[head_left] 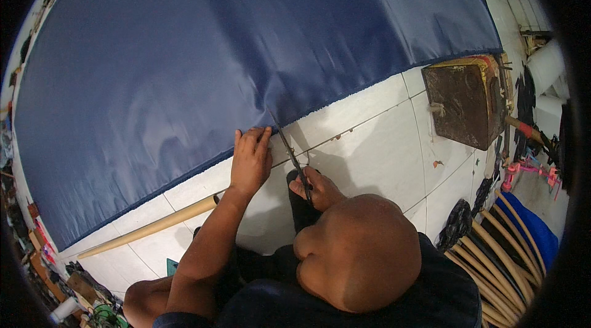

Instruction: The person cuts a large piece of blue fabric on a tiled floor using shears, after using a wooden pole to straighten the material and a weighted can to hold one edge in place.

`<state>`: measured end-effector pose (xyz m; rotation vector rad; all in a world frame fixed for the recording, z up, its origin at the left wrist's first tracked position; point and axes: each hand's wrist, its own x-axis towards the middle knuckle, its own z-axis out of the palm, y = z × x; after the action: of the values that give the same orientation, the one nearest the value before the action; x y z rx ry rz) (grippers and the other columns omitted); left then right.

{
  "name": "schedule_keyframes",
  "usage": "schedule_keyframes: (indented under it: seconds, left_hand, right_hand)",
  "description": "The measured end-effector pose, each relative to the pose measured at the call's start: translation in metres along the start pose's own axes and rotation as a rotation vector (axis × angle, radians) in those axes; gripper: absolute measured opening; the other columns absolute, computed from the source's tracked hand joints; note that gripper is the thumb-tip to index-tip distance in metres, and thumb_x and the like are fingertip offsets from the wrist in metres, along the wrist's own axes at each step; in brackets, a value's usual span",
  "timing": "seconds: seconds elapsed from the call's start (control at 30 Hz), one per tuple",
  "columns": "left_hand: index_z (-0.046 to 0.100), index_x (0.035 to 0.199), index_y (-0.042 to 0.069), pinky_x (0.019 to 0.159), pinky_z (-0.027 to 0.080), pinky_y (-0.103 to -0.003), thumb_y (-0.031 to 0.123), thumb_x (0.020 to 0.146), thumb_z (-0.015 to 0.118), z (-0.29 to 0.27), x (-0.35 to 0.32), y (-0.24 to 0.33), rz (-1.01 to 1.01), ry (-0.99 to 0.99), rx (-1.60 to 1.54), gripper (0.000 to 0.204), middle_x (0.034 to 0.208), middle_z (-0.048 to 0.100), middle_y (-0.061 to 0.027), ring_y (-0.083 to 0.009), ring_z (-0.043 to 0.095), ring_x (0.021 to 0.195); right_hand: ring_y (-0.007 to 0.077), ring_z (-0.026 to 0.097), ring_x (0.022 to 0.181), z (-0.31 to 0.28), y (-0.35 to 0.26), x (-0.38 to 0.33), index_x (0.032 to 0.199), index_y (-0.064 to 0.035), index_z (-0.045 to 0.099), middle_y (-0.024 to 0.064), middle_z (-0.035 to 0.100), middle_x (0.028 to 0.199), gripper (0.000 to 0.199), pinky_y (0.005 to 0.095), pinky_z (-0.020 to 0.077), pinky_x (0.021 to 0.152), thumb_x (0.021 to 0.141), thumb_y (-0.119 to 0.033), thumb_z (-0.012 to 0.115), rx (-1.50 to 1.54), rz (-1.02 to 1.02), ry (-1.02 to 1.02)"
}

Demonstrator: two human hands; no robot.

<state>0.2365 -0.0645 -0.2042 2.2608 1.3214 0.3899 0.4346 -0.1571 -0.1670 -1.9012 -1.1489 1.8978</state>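
Observation:
A large dark blue sheet (154, 63), glossy like vinyl or coated cloth, covers the upper part of the view over a white tiled floor. At its near edge my left hand (251, 156) holds the material, fingers on top and the thumb hidden. Wrinkles run up the sheet from there. Just right of those fingers, dark scissors (287, 145) point away from me, their tips over the sheet's edge. My right hand (317, 189) is closed round the scissors' handles. Whether the blades are apart is hard to make out.
A long tan tube (151, 228) lies along the near edge at left. A worn brown box (458, 106) stands at right. Several tan rolls (498, 266) and a black plastic bag (454, 224) are at lower right. Assorted clutter (46, 260) lines the left side.

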Motion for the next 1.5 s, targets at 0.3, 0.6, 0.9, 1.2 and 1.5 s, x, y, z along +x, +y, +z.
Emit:
schedule_keyframes:
  seconds: [0.3, 0.6, 0.9, 1.2, 1.5]
  left_hand:
    - [0.048, 0.138, 0.002, 0.112, 0.028, -0.059, 0.004, 0.082, 0.061, 0.002, -0.003, 0.002, -0.008, -0.034, 0.043, 0.057, 0.133, 0.049, -0.0168, -0.0352, 0.045, 0.129]
    - [0.046, 0.138, 0.000, 0.112, 0.028, -0.060, 0.002, 0.080, 0.062, 0.000, -0.004, 0.002, -0.002, -0.044, 0.012, 0.060, 0.133, 0.047, -0.0176, -0.0367, 0.045, 0.129]
    - [0.046, 0.140, 0.000, 0.114, 0.027, -0.058, 0.005, 0.081, 0.061, 0.008, -0.008, -0.002, 0.001, -0.071, 0.069, 0.061, 0.137, 0.047, -0.0185, -0.0369, 0.043, 0.132]
    - [0.035, 0.147, -0.001, 0.117, 0.022, -0.055, 0.011, 0.083, 0.060, 0.006, -0.009, 0.011, -0.079, -0.188, 0.162, 0.070, 0.146, 0.040, -0.0194, -0.0364, 0.034, 0.140]
    - [0.040, 0.141, -0.005, 0.114, 0.025, -0.060, 0.006, 0.080, 0.059, 0.012, -0.012, 0.006, -0.006, -0.159, 0.114, 0.065, 0.142, 0.040, -0.0264, -0.0444, 0.034, 0.138]
  right_hand:
    - [0.0380, 0.065, 0.101, 0.002, 0.002, 0.003, 0.109, -0.0072, 0.055, 0.0193, 0.066, 0.103, 0.053, 0.0449, 0.0479, 0.090, 0.086, -0.053, 0.068, -0.089, 0.000, 0.014]
    - [0.0309, 0.064, 0.084, 0.003, -0.007, 0.007, 0.100, -0.0032, 0.053, 0.0155, 0.064, 0.088, 0.048, 0.0404, 0.0489, 0.077, 0.090, -0.048, 0.067, -0.157, -0.069, 0.058]
    - [0.0170, 0.054, 0.067, 0.013, 0.002, 0.015, 0.088, -0.0016, 0.056, 0.0070, 0.058, 0.072, 0.037, 0.0352, 0.0453, 0.065, 0.093, -0.036, 0.068, 0.016, -0.097, 0.134]
    - [0.0285, 0.059, 0.071, 0.009, 0.000, 0.053, 0.086, -0.0009, 0.056, 0.0134, 0.061, 0.074, 0.049, 0.0402, 0.0453, 0.066, 0.092, -0.049, 0.064, -0.040, -0.219, 0.162]
    - [0.0208, 0.055, 0.058, 0.001, -0.040, 0.106, 0.082, -0.0032, 0.055, 0.0083, 0.056, 0.066, 0.051, 0.0348, 0.0431, 0.055, 0.092, -0.053, 0.062, 0.051, -0.256, 0.193]
